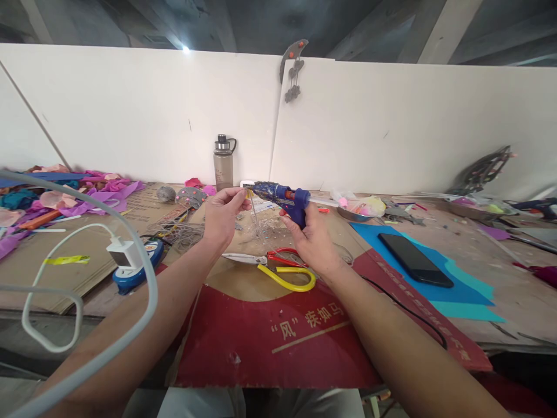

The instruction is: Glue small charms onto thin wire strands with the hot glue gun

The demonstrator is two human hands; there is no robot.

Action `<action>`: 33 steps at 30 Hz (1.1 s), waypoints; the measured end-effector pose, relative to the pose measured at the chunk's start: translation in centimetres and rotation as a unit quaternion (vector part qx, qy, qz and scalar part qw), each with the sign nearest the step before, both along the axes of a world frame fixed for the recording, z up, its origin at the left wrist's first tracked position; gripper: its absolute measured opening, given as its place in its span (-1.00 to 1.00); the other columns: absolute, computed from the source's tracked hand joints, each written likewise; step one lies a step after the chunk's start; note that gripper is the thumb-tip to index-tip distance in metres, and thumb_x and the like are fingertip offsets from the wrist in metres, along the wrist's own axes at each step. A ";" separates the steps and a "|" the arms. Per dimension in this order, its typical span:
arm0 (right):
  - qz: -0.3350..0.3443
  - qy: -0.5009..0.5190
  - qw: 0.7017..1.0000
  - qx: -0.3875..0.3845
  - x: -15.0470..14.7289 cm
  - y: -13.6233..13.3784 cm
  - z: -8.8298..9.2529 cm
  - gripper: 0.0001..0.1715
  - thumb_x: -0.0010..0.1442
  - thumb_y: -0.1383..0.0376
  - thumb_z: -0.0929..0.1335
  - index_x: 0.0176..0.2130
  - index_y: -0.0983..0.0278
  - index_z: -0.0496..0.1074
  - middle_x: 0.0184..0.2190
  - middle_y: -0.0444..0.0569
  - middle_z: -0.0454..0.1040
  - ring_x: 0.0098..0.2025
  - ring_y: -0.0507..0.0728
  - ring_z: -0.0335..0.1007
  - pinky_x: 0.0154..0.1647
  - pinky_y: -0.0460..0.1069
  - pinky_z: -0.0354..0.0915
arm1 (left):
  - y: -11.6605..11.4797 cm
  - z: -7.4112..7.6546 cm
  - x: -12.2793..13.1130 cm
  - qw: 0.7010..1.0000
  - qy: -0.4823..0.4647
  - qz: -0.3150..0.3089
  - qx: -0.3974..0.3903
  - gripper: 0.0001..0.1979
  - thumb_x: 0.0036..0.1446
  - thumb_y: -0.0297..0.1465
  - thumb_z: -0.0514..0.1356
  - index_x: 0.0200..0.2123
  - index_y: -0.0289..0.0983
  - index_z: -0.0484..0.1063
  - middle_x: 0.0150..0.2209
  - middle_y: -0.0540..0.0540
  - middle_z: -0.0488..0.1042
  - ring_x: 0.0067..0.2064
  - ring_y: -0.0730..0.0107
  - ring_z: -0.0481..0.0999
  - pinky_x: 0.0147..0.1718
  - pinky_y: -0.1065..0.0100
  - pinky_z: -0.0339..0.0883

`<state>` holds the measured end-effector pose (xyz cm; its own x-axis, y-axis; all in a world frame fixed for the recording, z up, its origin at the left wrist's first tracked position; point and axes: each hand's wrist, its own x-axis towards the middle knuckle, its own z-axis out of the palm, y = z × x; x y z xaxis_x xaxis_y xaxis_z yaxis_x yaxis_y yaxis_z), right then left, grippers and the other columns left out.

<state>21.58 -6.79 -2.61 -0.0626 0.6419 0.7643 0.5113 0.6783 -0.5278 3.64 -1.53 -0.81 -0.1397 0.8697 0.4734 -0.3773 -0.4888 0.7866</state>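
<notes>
My right hand (313,235) is wrapped round the handle of a blue hot glue gun (296,200), with a pale glue stick (324,200) poking out of its back. The gun's nozzle points left, to the fingertips of my left hand (224,215). Those fingers are pinched on a thin grey wire (255,212) that hangs down beside them; whether the nozzle touches it I cannot tell. Below both hands, scissors (291,277) with one red and one yellow handle lie on a red and brown cardboard sheet (243,342).
A black phone (415,259) rests on blue sheets at the right. Left are a blue power strip (137,273) with a white charger, loose wires (183,228) and colourful scraps (100,188). A bottle (223,165) stands at the white board. A white cable (150,290) loops close to the camera.
</notes>
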 end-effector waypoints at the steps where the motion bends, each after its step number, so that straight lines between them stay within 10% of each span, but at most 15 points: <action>1: -0.001 -0.001 1.000 0.001 0.0 0.0 0.0 -0.59 0.24 0.19 0.27 0.06 0.25 0.25 -0.08 0.11 0.46 -0.05 0.23 0.40 -0.01 0.17 0.32 | 0.0 0.0 0.0 1.000 -0.002 0.001 0.001 -0.85 -0.13 -0.34 0.36 -0.48 -0.29 0.51 -0.54 0.02 0.45 -0.50 0.55 0.42 -0.43 0.44 0.36; 33: -0.030 -0.016 0.999 -0.007 -0.1 -0.5 0.1 -0.62 0.23 0.17 0.27 0.03 0.23 0.28 -0.07 0.13 0.46 0.01 0.29 0.37 0.01 0.23 0.29 | -0.1 0.0 0.0 1.000 -0.002 0.005 -0.001 -0.86 -0.12 -0.35 0.36 -0.47 -0.29 0.51 -0.53 0.02 0.44 -0.50 0.55 0.43 -0.43 0.44 0.34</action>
